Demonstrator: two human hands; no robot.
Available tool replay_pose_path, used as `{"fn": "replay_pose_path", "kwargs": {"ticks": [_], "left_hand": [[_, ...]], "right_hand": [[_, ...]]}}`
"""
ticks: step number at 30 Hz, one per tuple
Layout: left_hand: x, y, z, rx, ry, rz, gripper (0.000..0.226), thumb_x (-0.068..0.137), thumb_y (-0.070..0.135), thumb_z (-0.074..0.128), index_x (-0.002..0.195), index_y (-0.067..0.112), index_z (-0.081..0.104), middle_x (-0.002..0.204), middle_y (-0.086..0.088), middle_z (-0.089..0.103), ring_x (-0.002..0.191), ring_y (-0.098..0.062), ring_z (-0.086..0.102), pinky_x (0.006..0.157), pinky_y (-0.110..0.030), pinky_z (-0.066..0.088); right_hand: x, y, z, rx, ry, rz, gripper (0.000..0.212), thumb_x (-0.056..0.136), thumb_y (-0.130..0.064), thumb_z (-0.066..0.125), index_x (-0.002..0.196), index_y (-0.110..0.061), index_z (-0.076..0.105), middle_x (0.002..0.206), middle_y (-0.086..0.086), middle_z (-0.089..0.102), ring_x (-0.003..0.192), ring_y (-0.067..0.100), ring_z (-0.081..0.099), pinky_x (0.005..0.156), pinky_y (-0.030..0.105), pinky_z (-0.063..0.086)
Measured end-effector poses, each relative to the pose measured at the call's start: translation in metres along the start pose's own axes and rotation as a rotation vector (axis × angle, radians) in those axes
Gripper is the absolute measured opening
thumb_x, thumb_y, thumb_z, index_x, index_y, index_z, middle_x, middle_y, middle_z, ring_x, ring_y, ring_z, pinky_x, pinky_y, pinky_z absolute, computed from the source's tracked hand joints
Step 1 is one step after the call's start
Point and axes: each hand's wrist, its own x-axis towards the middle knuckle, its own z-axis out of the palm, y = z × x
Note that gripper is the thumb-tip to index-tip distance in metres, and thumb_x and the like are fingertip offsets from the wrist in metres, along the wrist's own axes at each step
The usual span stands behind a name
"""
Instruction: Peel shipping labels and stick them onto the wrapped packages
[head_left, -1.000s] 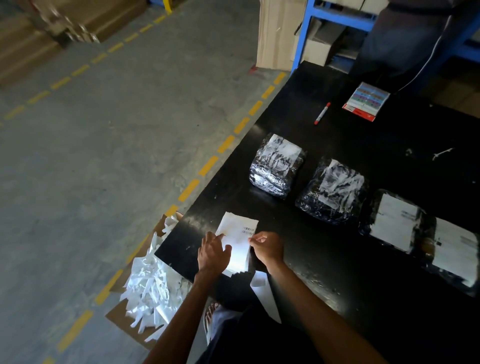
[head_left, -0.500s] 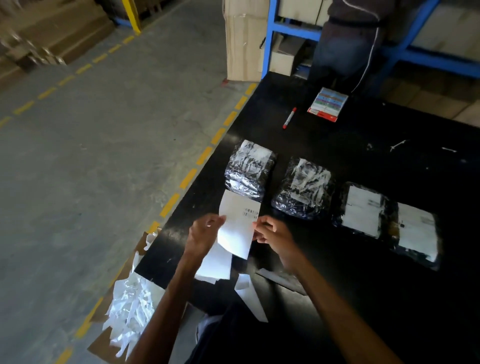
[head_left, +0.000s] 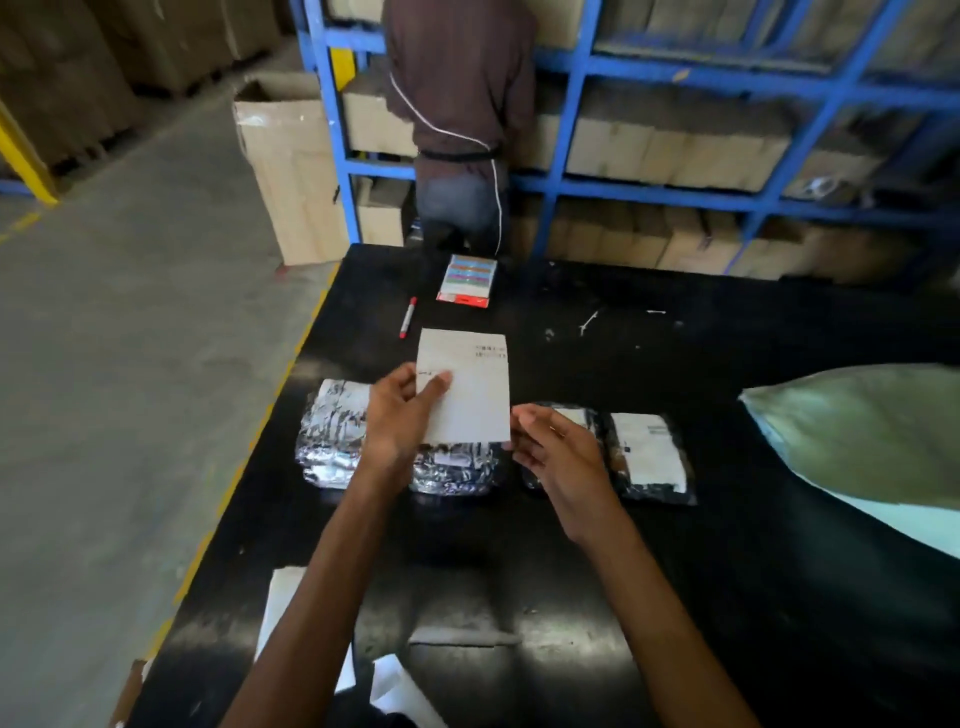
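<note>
Black table (head_left: 727, 597) fills most of the view; blue rack (head_left: 571, 130) stacked with cardboard boxes stands behind it. A person in a brown top (head_left: 462, 104) faces the rack. Pale bag (head_left: 857, 431) lies at the table's right edge, and an open cardboard box (head_left: 296, 171) stands on the floor to the left. Four wrapped packages sit in a row in front of you: silver leftmost package (head_left: 332, 436), second package (head_left: 452, 467) below the label, third package (head_left: 582, 415) mostly hidden by your right hand, fourth package (head_left: 649, 457) already labelled.

You hold the shipping label (head_left: 472, 395) upright above the second package. Your left hand (head_left: 400, 410) grips its left edge, thumb on the front. Your right hand (head_left: 561, 452) is at the lower right corner, fingers loosely bent; pinching or just touching, can't tell.

Loose white paper sheets (head_left: 280, 608) lie at the near edge. Colourful packet (head_left: 466, 280) and red marker (head_left: 408, 318) lie at the far side.
</note>
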Motion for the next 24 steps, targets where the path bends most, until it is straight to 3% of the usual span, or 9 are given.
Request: {"fn": "replay_pose_path", "kwargs": {"ticks": [7,18,24], "left_hand": [[0.009,0.024,0.033,-0.05,-0.052,0.045,0.021,0.095,0.018,0.067,0.113,0.009,0.065,0.103,-0.007,0.078,0.091,-0.025,0.076,0.077,-0.042,0.063],[0.009,0.028,0.036,-0.057,-0.074,0.059,0.024,0.096,0.018,0.066,0.118,0.009,0.064,0.107,-0.006,0.077,0.093,-0.022,0.076,0.071,-0.033,0.063],[0.009,0.026,0.034,-0.06,-0.083,0.031,0.025,0.096,0.02,0.066,0.119,0.011,0.064,0.109,-0.006,0.077,0.095,-0.024,0.076,0.077,-0.039,0.064]], "right_hand": [[-0.009,-0.033,-0.027,-0.069,0.007,-0.099,0.015,0.094,-0.012,0.063,0.107,-0.01,0.072,0.101,0.01,0.077,0.083,0.021,0.07,0.08,0.031,0.052],[-0.008,-0.031,-0.021,-0.087,-0.002,-0.13,0.015,0.092,-0.009,0.066,0.086,-0.019,0.076,0.093,0.011,0.077,0.081,0.024,0.066,0.092,0.05,0.049],[-0.008,-0.032,-0.019,-0.08,-0.019,-0.145,0.01,0.093,-0.007,0.063,0.09,-0.01,0.072,0.09,0.01,0.076,0.076,0.017,0.065,0.082,0.038,0.05]]}}
